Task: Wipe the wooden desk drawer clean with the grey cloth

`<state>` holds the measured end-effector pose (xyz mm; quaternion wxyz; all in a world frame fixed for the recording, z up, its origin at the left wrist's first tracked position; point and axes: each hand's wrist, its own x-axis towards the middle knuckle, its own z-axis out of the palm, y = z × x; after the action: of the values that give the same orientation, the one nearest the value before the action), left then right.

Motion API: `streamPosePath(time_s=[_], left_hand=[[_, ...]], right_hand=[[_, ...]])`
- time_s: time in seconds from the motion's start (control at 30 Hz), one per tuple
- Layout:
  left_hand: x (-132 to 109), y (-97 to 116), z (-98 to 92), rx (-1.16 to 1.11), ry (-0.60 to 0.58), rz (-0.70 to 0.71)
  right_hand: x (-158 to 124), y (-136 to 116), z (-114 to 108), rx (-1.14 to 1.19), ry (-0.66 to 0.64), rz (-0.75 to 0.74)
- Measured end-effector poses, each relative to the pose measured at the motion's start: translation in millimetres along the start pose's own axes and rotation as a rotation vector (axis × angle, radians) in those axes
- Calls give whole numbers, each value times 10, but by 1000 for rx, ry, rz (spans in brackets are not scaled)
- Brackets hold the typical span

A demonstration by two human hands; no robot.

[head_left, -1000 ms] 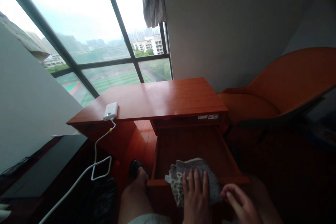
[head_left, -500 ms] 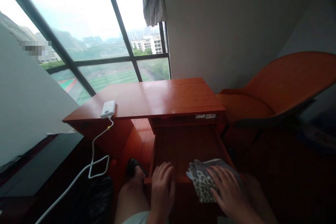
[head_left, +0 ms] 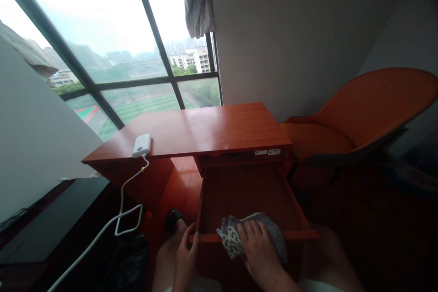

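A grey patterned cloth, folded or bunched, lies over the front edge of a pulled-out wooden drawer. My right hand is closed over the cloth, fingers bent across its top, pressing it on the drawer front. At the drawer's front left corner, my left hand grips the edge, with fingertips up at the rim and thumb on the near side. The inside of the drawer looks dark and bare where it shows.
The drawer belongs to a reddish wooden desk by the window. On the desk lies a white power bank with a white cable running down left. An orange chair stands at right. A black plastic bag sits on the floor.
My right hand has slid left along the drawer front with the cloth. My left hand has moved left and down, onto the drawer's front left corner.
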<state>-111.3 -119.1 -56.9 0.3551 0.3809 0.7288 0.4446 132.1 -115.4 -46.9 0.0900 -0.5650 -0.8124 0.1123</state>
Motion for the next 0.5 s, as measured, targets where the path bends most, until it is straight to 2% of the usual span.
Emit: streamPosePath(time_s=[0.1,0.2,0.33,0.5], left_hand=[[-25,-27,-1,7,35,-14],[-59,-78,4,5,24,16],[-81,-153,1,-2,31,19],[-64,-187,-10,-22,24,-14]], right_hand=[[-23,-49,58,53,7,36],[-117,8,173,63,60,29],[-238,119,254,-25,298,-86],[-267,193,59,-173,553,-218]])
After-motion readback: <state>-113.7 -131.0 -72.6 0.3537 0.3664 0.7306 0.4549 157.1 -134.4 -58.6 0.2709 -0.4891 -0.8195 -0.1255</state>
